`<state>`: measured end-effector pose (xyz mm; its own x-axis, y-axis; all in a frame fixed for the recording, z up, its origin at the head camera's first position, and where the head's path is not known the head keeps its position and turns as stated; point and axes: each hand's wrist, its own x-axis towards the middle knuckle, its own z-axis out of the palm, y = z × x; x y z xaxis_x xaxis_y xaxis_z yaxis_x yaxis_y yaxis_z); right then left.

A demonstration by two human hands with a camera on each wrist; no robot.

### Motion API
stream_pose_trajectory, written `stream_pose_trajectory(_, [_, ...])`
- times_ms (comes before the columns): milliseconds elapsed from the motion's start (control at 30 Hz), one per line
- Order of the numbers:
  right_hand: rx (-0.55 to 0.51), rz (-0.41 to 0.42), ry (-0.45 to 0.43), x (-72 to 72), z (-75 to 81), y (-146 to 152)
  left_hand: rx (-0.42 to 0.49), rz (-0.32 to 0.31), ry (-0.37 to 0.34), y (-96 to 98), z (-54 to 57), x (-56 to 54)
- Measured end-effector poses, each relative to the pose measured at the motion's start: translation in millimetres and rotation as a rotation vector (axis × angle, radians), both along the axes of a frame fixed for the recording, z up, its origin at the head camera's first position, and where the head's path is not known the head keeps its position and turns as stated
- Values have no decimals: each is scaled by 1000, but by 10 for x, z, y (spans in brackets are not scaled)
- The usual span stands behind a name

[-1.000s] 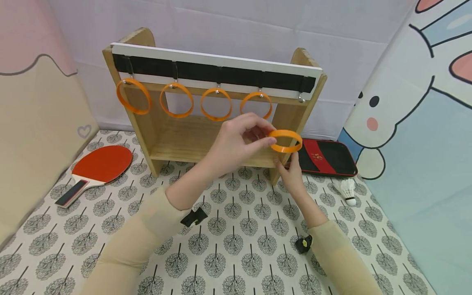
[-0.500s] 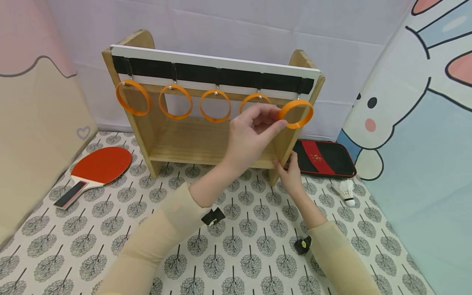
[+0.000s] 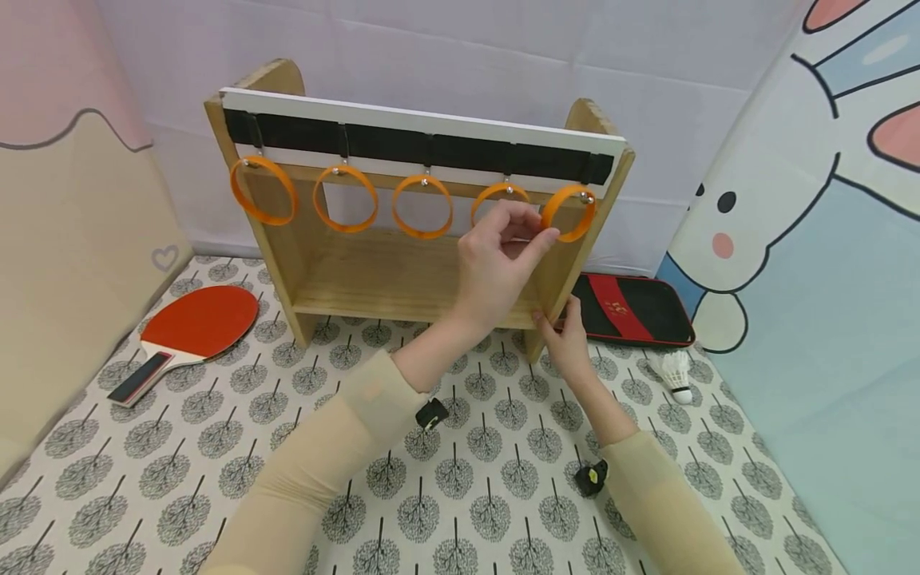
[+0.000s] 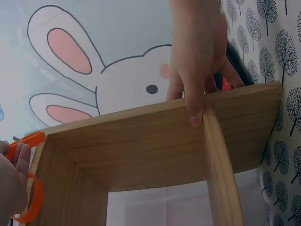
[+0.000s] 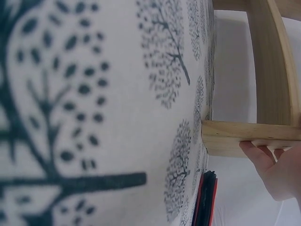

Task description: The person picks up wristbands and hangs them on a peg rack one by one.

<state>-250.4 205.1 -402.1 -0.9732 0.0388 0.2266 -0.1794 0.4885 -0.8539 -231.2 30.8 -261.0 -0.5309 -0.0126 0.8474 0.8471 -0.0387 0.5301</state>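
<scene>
My left hand (image 3: 496, 259) pinches an orange ring (image 3: 573, 238) between thumb and fingers. The ring's upper part overlaps the rightmost metal hook (image 3: 588, 196) on the wooden rack (image 3: 402, 271). Several other orange rings hang from hooks to its left; the nearest hanging ring (image 3: 496, 188) is partly hidden behind my left hand. Lower down, my right hand (image 3: 568, 343) grips the rack's right side panel near the bottom board. In the left wrist view, that right hand (image 4: 200, 56) has its thumb over the panel's front edge. The right wrist view shows fingers (image 5: 257, 153) against the panel's outer face.
A red table tennis paddle (image 3: 201, 319) lies left of the rack. To the right are a black-and-red case (image 3: 657, 307) and a white shuttlecock (image 3: 677, 374). A tree-patterned cloth (image 3: 453, 511) covers the table, with fabric walls behind and at the sides.
My left hand has raised the orange ring from in front of the rack's lower right up to the rightmost hook. My right hand has kept its grip on the side panel.
</scene>
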Motion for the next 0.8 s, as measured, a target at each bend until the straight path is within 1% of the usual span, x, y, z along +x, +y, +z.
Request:
stream_pose_trajectory(100, [-6, -2, 4, -5, -7, -1, -15, 15, 6, 2, -31, -18])
stream_pose_trajectory(333, [-3, -4, -3, -5, -3, -8, -66, 44, -12, -11, -123, -34])
stream_pose_trajectory(433, [-6, -2, 1, -2, 3, -8, -91, 49, -8, -16, -160, -34])
stream_pose_trajectory(533, [-1, 1, 4, 1, 8, -9, -96, 50, -4, -33, -183, -22])
stream_pose_trajectory(667, [5, 2, 5, 4, 7, -12, -85, 46, -15, -98, -201, 26])
stream_pose_trajectory(800, [4, -6, 6, 6, 7, -6, -93, 29, -34, -201, -197, 111])
